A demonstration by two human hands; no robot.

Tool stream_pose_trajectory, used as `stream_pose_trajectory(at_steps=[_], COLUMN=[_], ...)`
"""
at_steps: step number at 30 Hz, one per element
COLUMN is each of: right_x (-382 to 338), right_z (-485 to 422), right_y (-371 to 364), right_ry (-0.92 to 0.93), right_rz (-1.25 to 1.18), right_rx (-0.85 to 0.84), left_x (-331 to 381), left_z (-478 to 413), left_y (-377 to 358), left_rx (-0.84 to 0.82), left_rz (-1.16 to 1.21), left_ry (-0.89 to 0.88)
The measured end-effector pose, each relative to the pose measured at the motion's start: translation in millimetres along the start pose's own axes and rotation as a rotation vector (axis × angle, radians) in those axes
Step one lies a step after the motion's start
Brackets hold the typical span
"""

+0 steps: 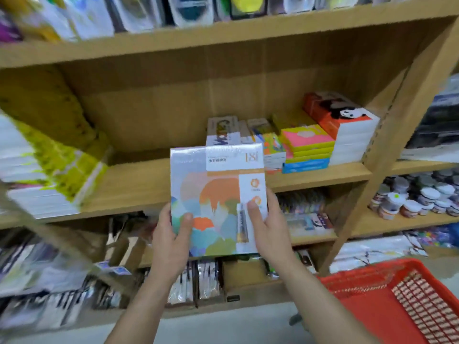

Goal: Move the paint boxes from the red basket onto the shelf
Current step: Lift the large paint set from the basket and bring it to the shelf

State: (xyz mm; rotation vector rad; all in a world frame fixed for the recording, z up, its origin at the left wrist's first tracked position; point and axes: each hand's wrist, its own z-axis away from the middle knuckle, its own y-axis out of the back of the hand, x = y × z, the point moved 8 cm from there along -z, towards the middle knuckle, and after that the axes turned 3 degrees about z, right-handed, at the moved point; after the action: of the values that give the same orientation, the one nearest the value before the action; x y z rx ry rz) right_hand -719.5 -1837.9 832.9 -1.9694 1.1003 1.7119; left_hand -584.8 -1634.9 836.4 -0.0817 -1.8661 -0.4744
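paint box (218, 202) (blurred print) in both hands

Wooden shelving (223, 28) fills the view; stacked boxes (308, 142) sit up and right of the grip; small jars (419, 194) crowd a far-right bay; pale grey floor (223, 326) lies below.

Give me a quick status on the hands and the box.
Both hands, left and right, grip paint box. Box upright before shelf, not yet placed. Path clear.
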Motion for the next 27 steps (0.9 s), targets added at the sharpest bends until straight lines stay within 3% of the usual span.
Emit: stream_pose_trajectory(at_steps=[3, 6, 11, 15, 20, 23, 27], right_x=[-41.0, -57.1, -54.2, -40.0, -19.3, -5.6, -0.4], right_z=[-18.3, -42.6, -85.2, -109.3, -114.0, -108.0, -124.7], right_y=[-67.4, -131.6, -209.2, -241.3, -257.0, -261.2, -254.3], right_ry=[0.064, 0.091, -0.061, -0.146, -0.163, -0.133, -0.027], right_rz=[0.101, 0.214, 0.452, 0.644, 0.806, 0.891, 1.022], right_rx=[-0.066, -0.083, -0.069, -0.117, -0.244, -0.319, -0.200], left_x=[-17.3, -44.8, -83.9, -115.5, -137.1, -140.6, -138.5], left_z=[-27.2, -65.2, -124.8, -149.0, -168.1, -181.5, -205.3], left_y=[63.1, 117.9, 157.3, 158.9, 145.6, 145.1, 142.7], left_rx=[0.045, 0.061, -0.037, -0.158, -0.318, -0.274, -0.145], left_rz=[-0.198, -0.303, -0.339, -0.358, -0.673, -0.739, -0.744], left_ry=[-0.075, -0.008, 0.020, 0.110, 0.091, 0.019, -0.019])
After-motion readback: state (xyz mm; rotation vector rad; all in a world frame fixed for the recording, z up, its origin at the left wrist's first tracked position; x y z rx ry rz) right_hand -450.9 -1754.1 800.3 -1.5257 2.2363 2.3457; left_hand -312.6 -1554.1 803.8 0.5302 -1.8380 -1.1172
